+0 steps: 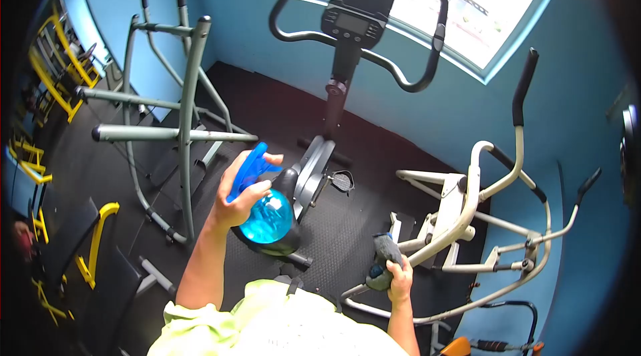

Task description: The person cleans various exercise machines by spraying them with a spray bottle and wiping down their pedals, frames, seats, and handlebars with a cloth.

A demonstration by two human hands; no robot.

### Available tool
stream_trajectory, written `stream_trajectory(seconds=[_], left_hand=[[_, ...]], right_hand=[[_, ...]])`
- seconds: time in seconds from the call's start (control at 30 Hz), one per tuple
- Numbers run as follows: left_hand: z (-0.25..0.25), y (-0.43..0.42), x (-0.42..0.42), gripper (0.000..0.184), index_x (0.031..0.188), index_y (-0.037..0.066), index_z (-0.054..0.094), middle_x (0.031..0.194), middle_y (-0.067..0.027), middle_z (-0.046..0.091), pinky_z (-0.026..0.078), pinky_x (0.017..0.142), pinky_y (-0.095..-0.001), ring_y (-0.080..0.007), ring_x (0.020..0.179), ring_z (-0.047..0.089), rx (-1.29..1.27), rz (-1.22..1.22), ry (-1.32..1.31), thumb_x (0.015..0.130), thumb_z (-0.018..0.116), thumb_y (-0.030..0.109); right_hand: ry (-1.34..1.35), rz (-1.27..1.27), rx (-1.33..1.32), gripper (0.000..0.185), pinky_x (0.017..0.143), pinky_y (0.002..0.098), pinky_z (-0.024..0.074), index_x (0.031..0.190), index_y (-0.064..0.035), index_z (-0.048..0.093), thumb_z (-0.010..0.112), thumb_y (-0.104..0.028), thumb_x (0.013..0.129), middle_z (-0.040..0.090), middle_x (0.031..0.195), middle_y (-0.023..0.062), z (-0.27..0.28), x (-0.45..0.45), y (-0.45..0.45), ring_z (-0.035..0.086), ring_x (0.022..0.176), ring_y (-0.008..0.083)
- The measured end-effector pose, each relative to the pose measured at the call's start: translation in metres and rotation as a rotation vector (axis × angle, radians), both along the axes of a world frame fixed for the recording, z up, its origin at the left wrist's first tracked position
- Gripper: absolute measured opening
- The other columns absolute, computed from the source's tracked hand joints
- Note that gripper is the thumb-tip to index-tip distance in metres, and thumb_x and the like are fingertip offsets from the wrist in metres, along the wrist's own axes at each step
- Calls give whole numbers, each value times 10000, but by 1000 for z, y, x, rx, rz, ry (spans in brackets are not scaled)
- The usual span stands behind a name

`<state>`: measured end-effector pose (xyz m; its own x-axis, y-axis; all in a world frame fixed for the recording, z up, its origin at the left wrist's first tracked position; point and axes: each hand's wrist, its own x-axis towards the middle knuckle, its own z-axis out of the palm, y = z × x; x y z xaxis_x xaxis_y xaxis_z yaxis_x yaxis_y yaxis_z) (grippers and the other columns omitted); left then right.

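My left hand (246,186) is wrapped round the neck of a spray bottle (268,217), which has a blue trigger head and a clear blue body. The bottle is held out in front of an exercise bike (315,168), hiding part of its seat. In my right hand (400,278) is a bunched grey cloth (385,254), held lower and to the right, near the pale frame of an elliptical machine (461,219). Whether the cloth touches that frame I cannot tell.
The bike's console (358,12) and handlebars rise before a bright window (467,2). A grey-green machine frame (189,109) stands at left. Yellow-framed equipment (100,239) lines the far left. Dark textured matting (334,222) covers the floor between the machines.
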<state>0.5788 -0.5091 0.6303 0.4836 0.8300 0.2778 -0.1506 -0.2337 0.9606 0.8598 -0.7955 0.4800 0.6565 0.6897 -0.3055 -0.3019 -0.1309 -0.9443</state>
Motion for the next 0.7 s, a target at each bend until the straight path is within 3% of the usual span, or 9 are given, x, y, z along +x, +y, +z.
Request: stream_trajectory(seconds=[0.07,0.2,0.3,0.37,0.53,0.57,0.7], left_hand=[[-14,-15,-24,465,1282,27,528,1192,-107,628,549,729,-257,-142,1019,627,-73,63,27,824,582,84],[-45,-42,-61,364,1162,20,566,1111,-75,656,489,662,-233,-89,849,593,-116,240,132,814,612,120],[-55,-49,-82,320,1117,21,574,1073,-60,664,460,642,-228,-75,734,558,-49,341,106,817,626,119],[-57,-50,-100,366,1173,19,558,1113,-78,657,522,701,-244,-110,885,630,-121,347,154,827,593,133],[-90,-23,-135,376,1172,18,559,1106,-81,660,525,688,-250,-108,838,626,-88,445,144,825,641,137],[-87,-17,-142,390,1168,0,571,1098,-82,669,483,782,-264,-126,913,619,-169,455,134,812,671,123],[-115,35,-177,433,1203,-32,569,1097,-129,676,500,932,-336,-231,1041,659,-176,445,124,815,672,131]], right_hand=[[47,-22,19,247,827,254,429,1026,-24,639,655,-106,794,605,909,-6,-6,-2,-18,537,857,106],[171,-15,56,246,778,283,495,1042,-12,639,624,-88,809,653,935,38,-33,-11,-43,609,808,147],[238,-32,84,258,816,302,516,1067,-2,641,589,-82,828,668,959,64,-16,-30,-35,638,838,176],[235,-1,93,294,833,301,512,1104,-1,639,591,-88,827,668,979,63,-11,-38,-24,634,864,173],[148,81,102,348,877,319,505,1143,-7,620,598,-138,821,651,1043,73,17,-52,45,630,931,192],[156,116,132,374,895,325,505,1162,-6,606,601,-147,815,649,1065,89,29,-55,67,631,958,205],[49,187,207,386,869,362,535,1189,-27,559,565,-176,833,635,1101,104,47,-65,162,641,964,225]])
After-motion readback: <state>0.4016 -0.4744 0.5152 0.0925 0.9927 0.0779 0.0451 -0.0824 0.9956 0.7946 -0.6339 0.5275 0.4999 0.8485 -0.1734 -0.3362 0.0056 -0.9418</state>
